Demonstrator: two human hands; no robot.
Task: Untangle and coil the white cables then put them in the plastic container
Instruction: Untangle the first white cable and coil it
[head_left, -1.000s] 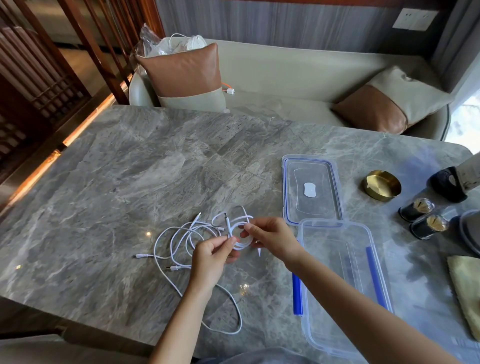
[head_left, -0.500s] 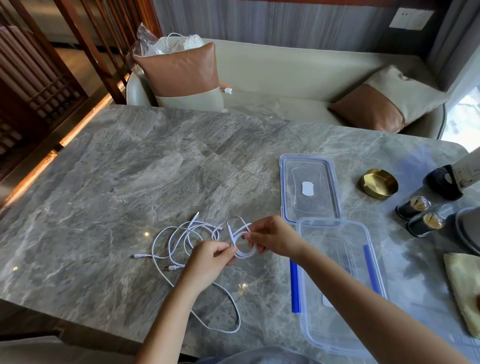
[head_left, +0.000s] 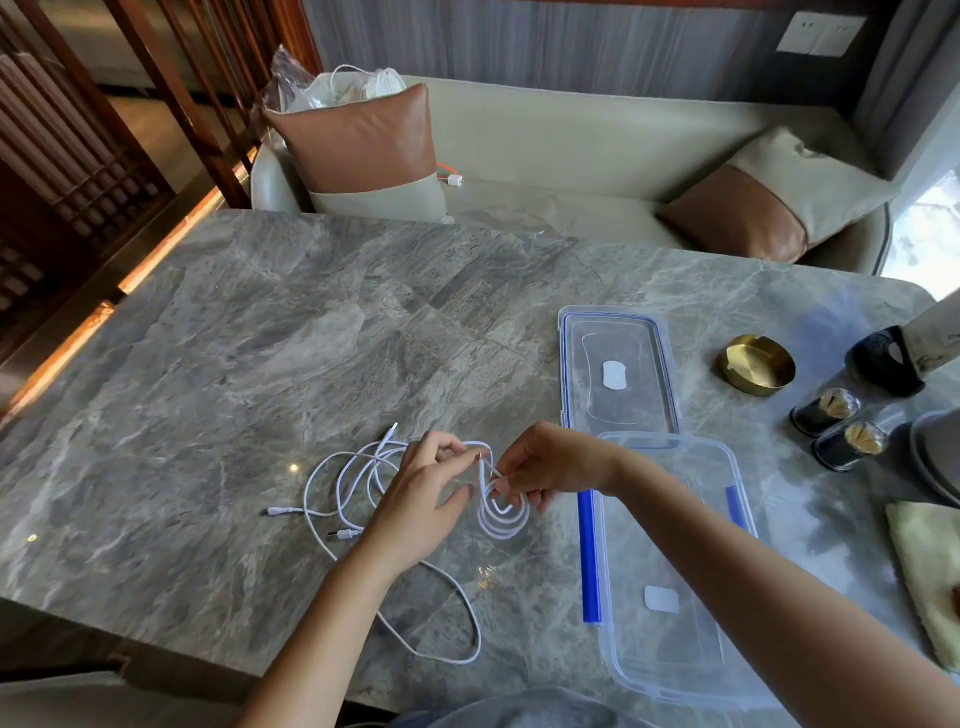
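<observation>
- A home dining or lounge nook, or possibly a restaurant booth.
- Grey marble counter (head_left: 291, 332) near; cream bench sofa (head_left: 571, 156) beyond it.
- Brown-and-cream cushions (head_left: 363, 145) on the sofa.
- Wooden slat screen (head_left: 67, 135) far left; brass ashtray (head_left: 757, 364) right.

The grey marble table (head_left: 218, 364) carries white cables (head_left: 343, 488), a plastic container (head_left: 670, 571), its lid (head_left: 618, 369) and a brass dish (head_left: 757, 364).

A grey marble table (head_left: 260, 364) fronts a beige sofa (head_left: 571, 156) with two cushions. Wooden slats (head_left: 78, 130) stand left; daylight enters right.
</observation>
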